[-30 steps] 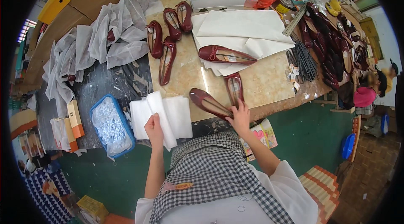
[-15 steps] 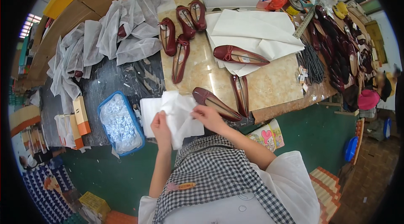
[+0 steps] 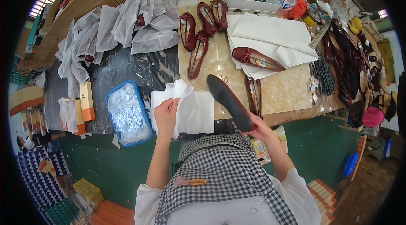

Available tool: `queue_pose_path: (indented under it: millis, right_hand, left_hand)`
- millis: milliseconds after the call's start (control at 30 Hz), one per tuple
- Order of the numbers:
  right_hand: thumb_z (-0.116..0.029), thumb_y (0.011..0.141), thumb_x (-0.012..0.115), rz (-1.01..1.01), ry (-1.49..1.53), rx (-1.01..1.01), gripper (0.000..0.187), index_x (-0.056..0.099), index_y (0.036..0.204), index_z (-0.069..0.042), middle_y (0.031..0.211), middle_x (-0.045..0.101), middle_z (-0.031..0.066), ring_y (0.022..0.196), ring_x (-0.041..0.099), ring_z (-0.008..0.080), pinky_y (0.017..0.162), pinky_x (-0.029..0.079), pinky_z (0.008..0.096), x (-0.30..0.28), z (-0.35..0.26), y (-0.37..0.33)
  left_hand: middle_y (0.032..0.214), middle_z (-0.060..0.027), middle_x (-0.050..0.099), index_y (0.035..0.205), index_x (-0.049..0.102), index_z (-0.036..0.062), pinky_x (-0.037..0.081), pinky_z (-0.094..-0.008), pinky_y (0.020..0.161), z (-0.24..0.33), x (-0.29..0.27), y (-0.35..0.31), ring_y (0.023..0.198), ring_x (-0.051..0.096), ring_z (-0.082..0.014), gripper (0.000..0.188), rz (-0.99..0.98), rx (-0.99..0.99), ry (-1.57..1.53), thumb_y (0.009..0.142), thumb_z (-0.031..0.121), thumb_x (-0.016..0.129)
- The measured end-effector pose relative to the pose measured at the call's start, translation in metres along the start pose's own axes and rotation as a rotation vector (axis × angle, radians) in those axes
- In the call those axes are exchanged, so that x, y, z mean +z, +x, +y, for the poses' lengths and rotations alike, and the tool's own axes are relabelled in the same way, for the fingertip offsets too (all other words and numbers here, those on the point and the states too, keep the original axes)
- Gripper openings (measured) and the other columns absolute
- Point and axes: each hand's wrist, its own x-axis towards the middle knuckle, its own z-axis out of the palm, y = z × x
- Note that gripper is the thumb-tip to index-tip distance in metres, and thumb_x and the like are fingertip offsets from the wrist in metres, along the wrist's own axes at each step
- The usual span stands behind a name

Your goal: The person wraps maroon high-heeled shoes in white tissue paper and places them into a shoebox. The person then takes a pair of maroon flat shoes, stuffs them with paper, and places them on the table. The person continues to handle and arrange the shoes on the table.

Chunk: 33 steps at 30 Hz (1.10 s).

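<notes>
My left hand [image 3: 165, 115] is closed on the upper edge of a thin white cloth bag [image 3: 184, 111], which hangs over a stack of white bags [image 3: 205, 113]. In my right hand [image 3: 258, 127] is a dark red ballet flat [image 3: 230, 100], gripped by its heel with the black sole facing up and the toe pointing away from me. Just right of it, another red flat [image 3: 253, 94] lies on the table. One more flat [image 3: 258, 59] rests on white paper sheets [image 3: 270, 32], and several others [image 3: 197, 58] lie in a group further back.
White bags [image 3: 146, 18], some with red shoes showing, are heaped at the back left. A blue basket [image 3: 129, 113] of clear packets and orange-white boxes [image 3: 86, 100] stand left. Many red shoes [image 3: 342, 64] and dark sticks [image 3: 322, 79] lie right; a white tray [image 3: 249, 3] sits behind.
My right hand has let go of the white bag and picked up the nearest flat, turning it sole up. My left hand still holds the bag. The view has shifted slightly.
</notes>
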Motion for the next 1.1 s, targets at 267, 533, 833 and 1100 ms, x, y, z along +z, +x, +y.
queue_pose_path:
  millis: [267, 533, 833, 1100]
  right_hand:
    - [-0.053, 0.093, 0.037, -0.393, 0.442, -0.018, 0.069, 0.037, 0.129, 0.007, 0.104, 0.05, 0.0312, 0.051, 0.051, 0.0246, 0.042, 0.042, 0.0293, 0.008, 0.002, -0.016]
    - [-0.05, 0.089, 0.049, -0.535, 0.506, 0.159, 0.071, 0.039, 0.13, 0.007, 0.114, 0.051, 0.0307, 0.068, 0.06, 0.0285, 0.057, 0.051, 0.0321, 0.021, 0.005, -0.003]
    - [-0.024, 0.08, 0.069, -0.419, -1.465, -0.299, 0.06, 0.046, 0.134, -0.013, 0.115, 0.058, 0.0156, 0.106, 0.055, 0.032, 0.091, 0.044, 0.0376, 0.138, -0.031, 0.003]
    - [-0.023, 0.079, 0.067, -0.456, -1.867, -0.549, 0.062, 0.044, 0.136, -0.014, 0.106, 0.059, 0.0133, 0.093, 0.057, 0.0292, 0.08, 0.049, 0.0369, 0.252, 0.058, 0.049]
  left_hand:
    - [0.075, -0.0159, 0.064, 0.09, 0.07, 0.0037, 0.046, -0.039, 0.057, 0.004, 0.005, 0.005, 0.064, 0.062, -0.0332, 0.023, 0.059, 0.076, 0.178, 0.084, 0.025, 0.064]
    - [0.078, -0.0155, 0.066, 0.087, 0.071, 0.0071, 0.047, -0.0395, 0.059, 0.004, -0.004, 0.006, 0.066, 0.063, -0.0335, 0.017, 0.082, 0.019, 0.196, 0.082, 0.023, 0.067]
    - [0.073, -0.0167, 0.063, 0.085, 0.069, 0.007, 0.045, -0.0415, 0.059, -0.032, -0.078, -0.021, 0.068, 0.061, -0.035, 0.023, 0.198, -0.245, 0.2, 0.086, 0.028, 0.06]
    - [0.056, -0.0103, 0.053, 0.084, 0.067, 0.007, 0.041, -0.037, 0.044, -0.07, -0.157, -0.11, 0.047, 0.055, -0.0262, 0.013, 0.335, 0.229, 0.185, 0.083, 0.019, 0.065]
